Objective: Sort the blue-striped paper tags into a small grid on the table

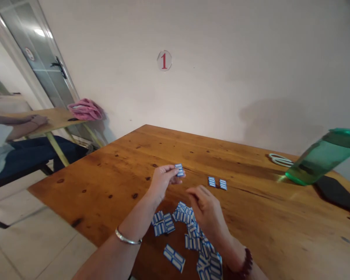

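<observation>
Taking the pile of blue-and-white cards [192,227] as the reference, the left hand [165,179] is beyond it and slightly left, its fingers closed in a pinch on a small held card [179,170]. The grip is at the card's near side, leaving much of its face uncovered, presumably for a clear view. The right hand [205,204] is over the pile's right side, fingers curled inward; their tips are turned from view, so whether they hold anything cannot be determined. Two small card sets [217,183] lie beyond the pile to the right, side by side with a narrow gap, which likely keeps them distinct from the loose cards. A cluster [163,223] lies just left of the pile, and a separate card [174,258] is nearer the wearer. The tabletop [111,175] has its left edge well apart from the pile, with broad wood between for lateral movement. Far right of the pile, a green bottle [323,157] and a dark flat object [340,193] limit reach on that side.
</observation>
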